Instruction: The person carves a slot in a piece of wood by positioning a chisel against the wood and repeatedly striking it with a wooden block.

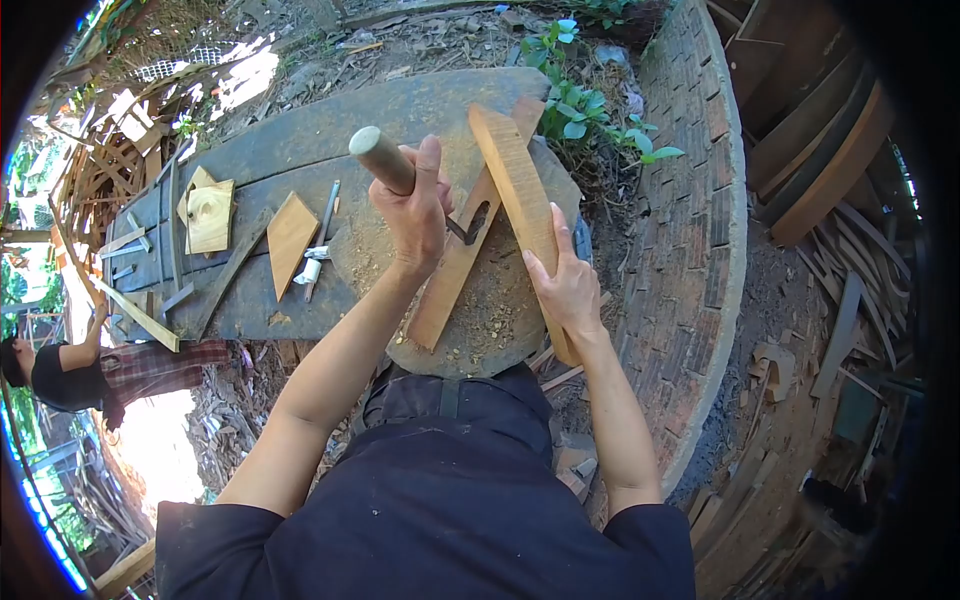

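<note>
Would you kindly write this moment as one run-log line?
left hand: gripping tool handle | right hand: holding upper board | slotted board: crossed beneath upper board | wood chips: around slotted board

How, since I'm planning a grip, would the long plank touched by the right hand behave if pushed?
The plank is probably stiff, looking thick; it may rock, apparently crossing the slotted piece; nearby loose chips might let it slide.

Weathered brickwork [670, 270] right of the right hand [570, 285], leafy green plant [574, 129] beyond that hand, co-worker [65, 376] well left of the left hand [412, 222]
</note>
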`<action>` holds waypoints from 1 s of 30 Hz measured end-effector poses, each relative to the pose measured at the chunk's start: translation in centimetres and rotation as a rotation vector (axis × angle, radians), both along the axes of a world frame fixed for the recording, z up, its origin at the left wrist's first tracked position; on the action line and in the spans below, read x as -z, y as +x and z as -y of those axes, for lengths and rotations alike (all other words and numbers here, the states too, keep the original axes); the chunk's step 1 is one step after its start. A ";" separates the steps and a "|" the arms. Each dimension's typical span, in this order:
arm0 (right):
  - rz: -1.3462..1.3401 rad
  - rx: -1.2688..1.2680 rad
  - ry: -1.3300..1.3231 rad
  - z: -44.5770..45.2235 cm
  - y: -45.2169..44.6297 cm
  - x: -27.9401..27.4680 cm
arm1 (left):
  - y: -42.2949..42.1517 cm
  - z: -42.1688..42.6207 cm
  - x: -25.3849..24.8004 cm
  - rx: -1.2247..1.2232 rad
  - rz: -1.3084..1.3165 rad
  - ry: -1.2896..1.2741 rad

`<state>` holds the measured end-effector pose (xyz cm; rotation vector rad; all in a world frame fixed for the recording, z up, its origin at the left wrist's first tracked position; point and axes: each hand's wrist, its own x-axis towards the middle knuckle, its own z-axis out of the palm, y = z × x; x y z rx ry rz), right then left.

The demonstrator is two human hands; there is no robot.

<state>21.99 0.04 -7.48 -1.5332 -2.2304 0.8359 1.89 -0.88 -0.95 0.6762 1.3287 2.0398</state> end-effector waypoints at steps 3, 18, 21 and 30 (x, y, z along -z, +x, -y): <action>-0.005 0.002 0.002 0.0 0.0 0.0 | -0.1 0.0 0.1 0.000 -0.014 0.017; -0.009 0.006 -0.011 0.1 -0.1 0.2 | 0.4 0.3 0.0 -0.073 -0.027 -0.016; -0.004 0.014 -0.032 0.1 -0.2 0.0 | 0.3 0.3 -0.1 -0.078 0.012 -0.007; -0.002 0.010 -0.007 0.1 -0.3 -0.2 | 1.2 1.0 0.1 -0.063 -0.194 -0.065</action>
